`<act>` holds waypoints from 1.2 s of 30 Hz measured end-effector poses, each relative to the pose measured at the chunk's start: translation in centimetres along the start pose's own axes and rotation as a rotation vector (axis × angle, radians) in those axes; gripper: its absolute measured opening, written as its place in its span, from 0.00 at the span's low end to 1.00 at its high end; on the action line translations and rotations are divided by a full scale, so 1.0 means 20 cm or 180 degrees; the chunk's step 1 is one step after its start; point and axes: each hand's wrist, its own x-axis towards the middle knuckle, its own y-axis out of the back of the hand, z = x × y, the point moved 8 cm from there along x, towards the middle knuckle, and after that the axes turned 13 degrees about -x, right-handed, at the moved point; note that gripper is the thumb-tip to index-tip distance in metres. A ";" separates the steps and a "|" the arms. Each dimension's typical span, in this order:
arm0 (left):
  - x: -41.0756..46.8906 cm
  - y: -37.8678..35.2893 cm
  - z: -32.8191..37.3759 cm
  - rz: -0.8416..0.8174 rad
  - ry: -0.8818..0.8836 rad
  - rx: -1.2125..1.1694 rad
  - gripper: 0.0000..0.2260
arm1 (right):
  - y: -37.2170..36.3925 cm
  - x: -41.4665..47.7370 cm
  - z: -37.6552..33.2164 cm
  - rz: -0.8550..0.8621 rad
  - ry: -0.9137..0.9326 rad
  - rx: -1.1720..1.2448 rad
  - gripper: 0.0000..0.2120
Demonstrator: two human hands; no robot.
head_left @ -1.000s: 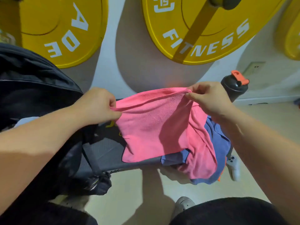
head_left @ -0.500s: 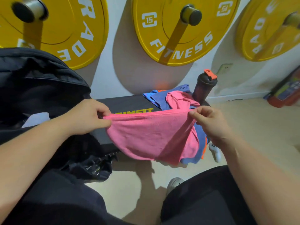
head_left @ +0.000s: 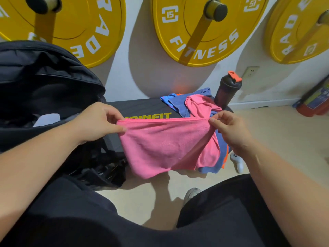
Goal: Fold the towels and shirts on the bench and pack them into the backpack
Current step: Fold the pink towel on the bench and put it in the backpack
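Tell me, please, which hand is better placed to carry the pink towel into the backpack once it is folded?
Left hand: it pinches the pink towel right beside the open backpack; the right hand is farther.

A bench (head_left: 142, 107) stands against the wall (head_left: 137, 72), and three weight plates hang on the wall above it: one to the left (head_left: 74, 24), one in the middle (head_left: 199, 32), one to the right (head_left: 299, 32). An open backpack (head_left: 44, 82) sits on the bench's left end. A heap of clothes (head_left: 194, 104) lies on its right end, spilling over the near edge, with a bottle (head_left: 226, 91) just behind and to the right of it. In front of the bench, the left hand (head_left: 96, 122) and the right hand (head_left: 231, 129) each pinch an upper corner of a towel (head_left: 160, 147), which hangs between them over the floor (head_left: 284, 139). A wall socket (head_left: 251, 71) is to the right of the bottle.
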 end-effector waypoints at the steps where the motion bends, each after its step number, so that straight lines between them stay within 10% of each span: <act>1: 0.00 0.00 0.00 0.0044 -0.0016 0.0068 0.06 | 0.00 0.00 0.01 0.0042 -0.0009 -0.0028 0.04; 9: 0.01 0.01 0.00 0.0073 -0.0572 0.1687 0.13 | -0.05 -0.01 0.01 -0.0234 -0.0041 -0.0113 0.07; 18: 0.03 0.04 -0.09 0.0333 0.0175 0.0307 0.12 | -0.06 -0.05 0.01 -0.0539 -0.0440 0.0760 0.09; 36: 0.14 0.00 -0.19 0.0479 0.0603 0.0325 0.05 | -0.08 0.14 -0.05 -0.0241 0.0185 -0.1400 0.06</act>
